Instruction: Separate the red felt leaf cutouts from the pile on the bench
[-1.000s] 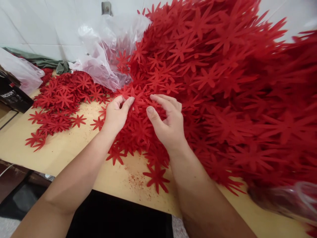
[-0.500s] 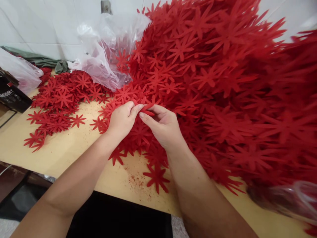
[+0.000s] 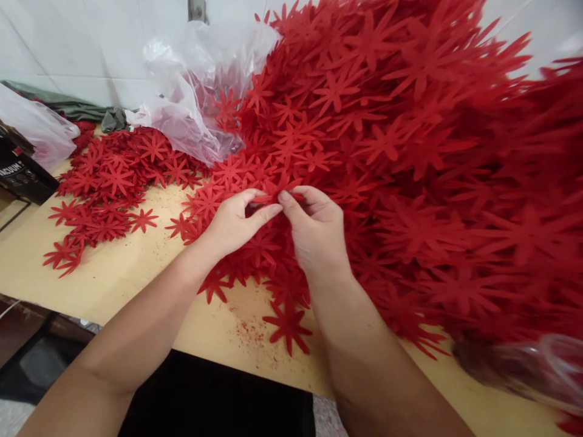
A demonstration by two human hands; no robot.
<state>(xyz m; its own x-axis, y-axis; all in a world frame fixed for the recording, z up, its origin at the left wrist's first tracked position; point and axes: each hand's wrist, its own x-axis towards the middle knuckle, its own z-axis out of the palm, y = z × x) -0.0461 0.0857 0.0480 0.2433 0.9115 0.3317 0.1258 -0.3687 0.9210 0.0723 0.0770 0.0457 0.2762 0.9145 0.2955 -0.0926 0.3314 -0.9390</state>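
Between my two hands, near the middle of the view, is a red flower-shaped piece (image 3: 277, 189) with narrow petals. My left hand (image 3: 237, 220) pinches its left side between thumb and fingers. On its right side, my right hand (image 3: 316, 227) grips it with thumb and fingertips, and both thumbs are close together. Behind and to the right of my hands rises a large heap of similar red pieces (image 3: 423, 152). Below them, a single red piece (image 3: 288, 326) lies on the pale tabletop (image 3: 191, 321).
At the left lies a smaller pile of red pieces (image 3: 113, 176). A clear plastic bag (image 3: 186, 115) stands against the tiled wall. Farther left are another bag (image 3: 39, 130), a green cloth (image 3: 77, 114) and a black box (image 3: 25, 176). A clear container (image 3: 528, 367) is at the lower right.
My right hand has moved slightly right, and my left thumb now reaches farther right. The red piece between the hands has turned and sits slightly farther right.
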